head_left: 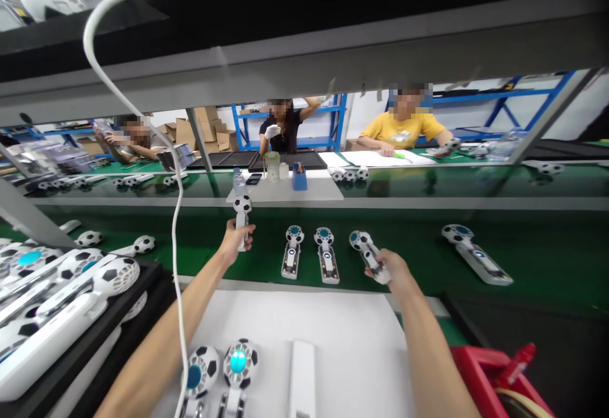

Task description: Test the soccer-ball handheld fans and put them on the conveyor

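- The left hand (234, 240) is stretched out over the green conveyor belt (413, 247), fingers wrapped round the white handle of a soccer-ball fan (242, 216), which it holds upright with the black-and-white ball head on top.
- The right hand (392, 272) grips the handle end of a second fan (368, 255), which lies tilted on the belt with its blue-centred head pointing away and to the left.
- Between the two hands, two more fans (309, 253) lie side by side on the belt, heads away from the person — each shows a small lit spot on its handle.
- A further fan (476, 254) lies well off to the right on the same belt.
- Near the person, a white work mat (342, 335) carries two fan heads (221, 367) and a plain white handle part (302, 373).
- At the left, a black tray (143, 285) is heaped with more fans.
- A white cable (176, 228) hangs down across the view, over the left forearm.
- A red object (495, 367) sits at the lower right; what it is cannot be told.
- Across the line, other people sit at their own benches.
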`<state>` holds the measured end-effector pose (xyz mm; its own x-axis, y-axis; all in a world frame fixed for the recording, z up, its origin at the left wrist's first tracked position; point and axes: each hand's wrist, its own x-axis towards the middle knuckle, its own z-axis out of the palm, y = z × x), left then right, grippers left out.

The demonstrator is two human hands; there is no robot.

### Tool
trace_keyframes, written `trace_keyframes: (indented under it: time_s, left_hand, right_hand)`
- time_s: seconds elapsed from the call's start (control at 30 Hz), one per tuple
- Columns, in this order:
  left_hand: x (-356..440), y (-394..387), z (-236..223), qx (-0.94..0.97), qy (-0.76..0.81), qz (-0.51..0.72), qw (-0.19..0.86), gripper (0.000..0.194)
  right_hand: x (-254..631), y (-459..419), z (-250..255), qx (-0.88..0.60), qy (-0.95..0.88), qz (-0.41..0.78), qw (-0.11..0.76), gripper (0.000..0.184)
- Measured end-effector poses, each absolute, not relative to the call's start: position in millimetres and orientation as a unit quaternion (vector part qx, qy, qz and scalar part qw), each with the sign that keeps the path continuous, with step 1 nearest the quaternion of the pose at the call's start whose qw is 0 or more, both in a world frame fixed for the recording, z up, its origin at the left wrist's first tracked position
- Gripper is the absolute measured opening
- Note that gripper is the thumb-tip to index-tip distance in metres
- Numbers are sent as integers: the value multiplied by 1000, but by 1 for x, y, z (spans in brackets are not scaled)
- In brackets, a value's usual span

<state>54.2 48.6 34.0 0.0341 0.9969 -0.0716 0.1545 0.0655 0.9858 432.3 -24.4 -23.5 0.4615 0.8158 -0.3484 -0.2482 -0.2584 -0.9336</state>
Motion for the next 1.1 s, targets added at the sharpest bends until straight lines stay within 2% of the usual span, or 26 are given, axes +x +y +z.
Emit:
trace_keyframes:
  time_s: [0.17, 0.23, 0.5, 0.57, 0.63, 0.8, 0.87, 0.97, 1.1]
  left_hand:
    - [82, -6, 61, 417, 417, 477, 652, 12]
    - [90, -30, 76, 381, 382, 476, 694, 10]
    - [95, -96, 112, 327, 234, 462, 791, 34]
    - [93, -100, 111, 312, 205, 474, 797, 36]
    - [90, -101, 107, 304, 173, 481, 804, 34]
    - [83, -102, 103, 301, 80, 461, 831, 33]
    - [83, -105, 105, 314, 86, 467, 822, 36]
    - [83, -110, 111, 373, 136, 490, 776, 47]
    - [82, -115, 110, 449, 190, 488, 724, 63]
  right_hand:
    - [404, -45, 31, -555, -252, 545, 576, 13]
    - [389, -57, 55, -516, -283, 560, 583, 14]
    - [333, -104, 109, -461, -370, 591, 549, 60]
    - [321, -111, 113, -454, -366, 593, 556, 65]
    - [310, -118, 117, -436, -357, 602, 566, 63]
    - [293, -132, 126, -352, -313, 659, 586, 40]
    - [288, -133, 126, -325, -322, 672, 582, 37]
    - [279, -131, 118, -330, -379, 646, 575, 47]
    - [268, -130, 105, -398, -441, 530, 605, 64]
